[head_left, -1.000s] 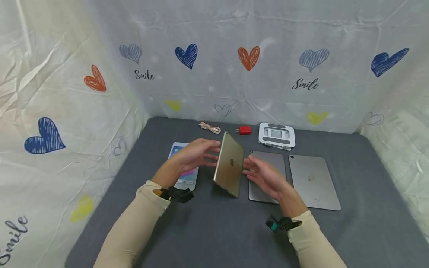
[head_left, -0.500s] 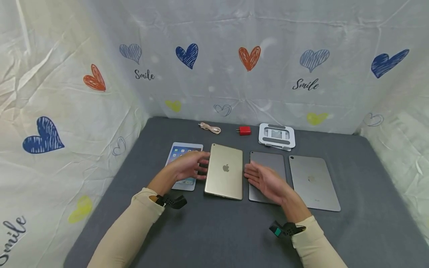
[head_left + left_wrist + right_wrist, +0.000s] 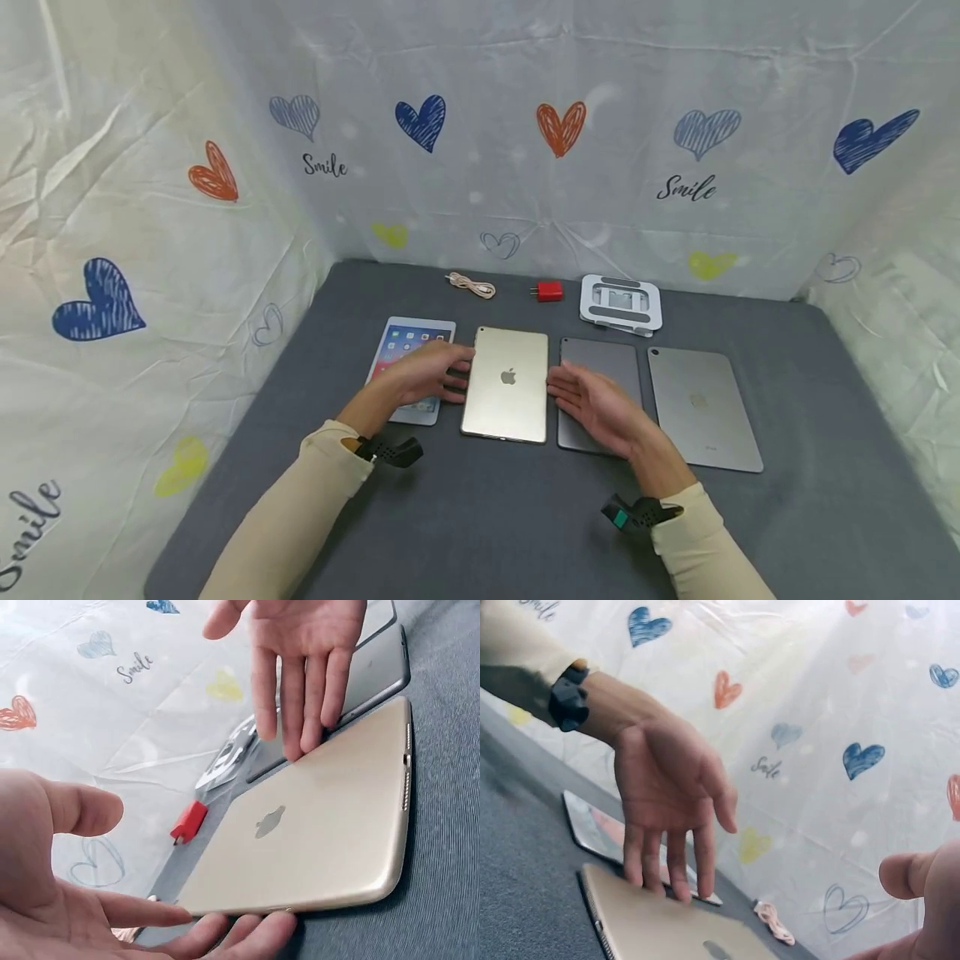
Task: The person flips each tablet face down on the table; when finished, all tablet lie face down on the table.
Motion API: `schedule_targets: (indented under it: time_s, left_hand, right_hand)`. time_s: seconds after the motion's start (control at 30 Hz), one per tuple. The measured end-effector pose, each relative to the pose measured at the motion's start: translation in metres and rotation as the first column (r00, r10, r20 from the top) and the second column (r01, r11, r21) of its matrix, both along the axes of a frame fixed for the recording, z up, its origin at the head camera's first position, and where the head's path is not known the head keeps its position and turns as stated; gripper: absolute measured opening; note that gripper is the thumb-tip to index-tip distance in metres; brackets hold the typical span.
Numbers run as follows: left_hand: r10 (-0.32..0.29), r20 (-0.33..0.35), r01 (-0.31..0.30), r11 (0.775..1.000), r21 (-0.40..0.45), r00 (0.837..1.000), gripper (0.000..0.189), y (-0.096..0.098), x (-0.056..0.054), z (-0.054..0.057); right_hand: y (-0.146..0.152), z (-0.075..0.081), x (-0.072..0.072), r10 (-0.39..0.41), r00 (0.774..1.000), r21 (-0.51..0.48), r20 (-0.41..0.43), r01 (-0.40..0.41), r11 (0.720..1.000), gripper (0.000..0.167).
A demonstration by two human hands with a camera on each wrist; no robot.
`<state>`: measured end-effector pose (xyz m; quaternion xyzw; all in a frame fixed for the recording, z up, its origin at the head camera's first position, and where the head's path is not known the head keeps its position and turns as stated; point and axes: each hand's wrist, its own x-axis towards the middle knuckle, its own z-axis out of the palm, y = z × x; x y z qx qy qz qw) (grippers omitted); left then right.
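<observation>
A gold tablet lies back side up on the grey table, its apple logo facing me. My left hand is at its left edge; in the left wrist view, the extended fingertips touch that edge. At the opposite edge is my right hand, palm inward and fingers straight, partly over a dark grey tablet. Whether the right fingertips touch the gold tablet is hard to tell. Under my left hand, a white tablet with a lit screen is partly covered. A silver tablet lies back up at the far right.
Along the back of the table lie a coiled pale cable, a red plug adapter and a folded white stand. A white cloth with printed hearts hangs behind and at both sides. Each wrist wears a black camera.
The gold tablet, tilted up on edge between my hands a second ago, has come down flat on the table. My left hand has moved lower and left with it; the right has barely shifted.
</observation>
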<state>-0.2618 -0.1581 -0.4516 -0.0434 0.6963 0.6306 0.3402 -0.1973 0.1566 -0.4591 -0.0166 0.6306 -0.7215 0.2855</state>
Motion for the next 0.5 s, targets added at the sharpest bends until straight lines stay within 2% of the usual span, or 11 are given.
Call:
schedule_targets:
  time_s: [0.17,0.33,0.4,0.5]
  left_hand:
    - [-0.022,-0.072,0.026,0.998,0.056,0.997,0.067,-0.033,0.004,0.002]
    - [0.013,-0.007,-0.012,0.976,0.216,1.000,0.062,-0.072,0.005,0.006]
    - [0.014,0.011,-0.016,0.967,0.253,1.000,0.061,-0.088,0.006,0.008]
    - [-0.024,-0.051,0.037,0.964,0.263,0.998,0.059,-0.112,0.009,0.011]
  right_hand:
    - [-0.003,0.006,-0.002,0.015,1.000,-0.024,-0.027,-0.015,1.000,0.072]
    - [-0.015,0.013,-0.010,0.017,0.999,-0.089,-0.040,-0.020,0.996,0.070]
    - [-0.023,0.015,-0.014,0.008,1.000,-0.115,-0.029,-0.012,0.993,0.069]
    - [-0.037,0.017,-0.020,0.008,1.000,-0.157,-0.020,-0.011,0.988,0.066]
